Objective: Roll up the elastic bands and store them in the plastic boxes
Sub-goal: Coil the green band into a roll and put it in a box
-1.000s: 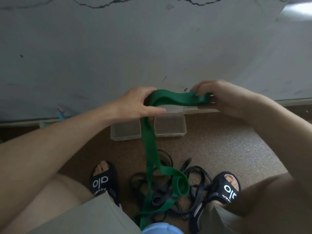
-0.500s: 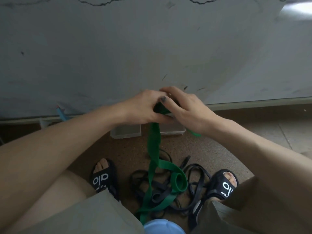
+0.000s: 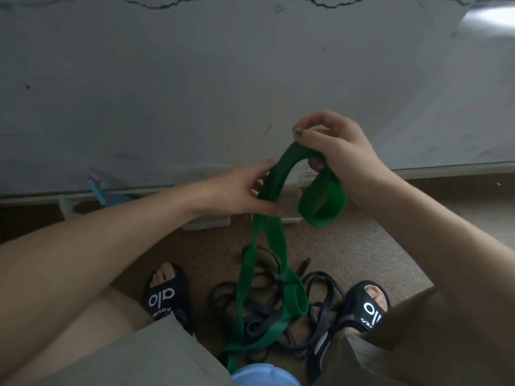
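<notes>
Both hands had the green band [image 3: 274, 174] pinched, mid-air over the floor [image 3: 348, 246].

Its tail dropped onto the black bands [image 3: 320, 302] between the sandals; left hand [image 3: 245, 190] gripped it lower down, right hand [image 3: 337, 151] held the looped end higher, and the plastic boxes [image 3: 207, 222] sat by the wall.

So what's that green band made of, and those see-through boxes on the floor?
The green band looks like rubbery elastic with a matte finish: it bends in soft loops and hangs limp between the left hand and right hand. The boxes look like clear, slightly cloudy hard plastic: the floor shows through their straight walls. Looks alone can't confirm either.
</notes>
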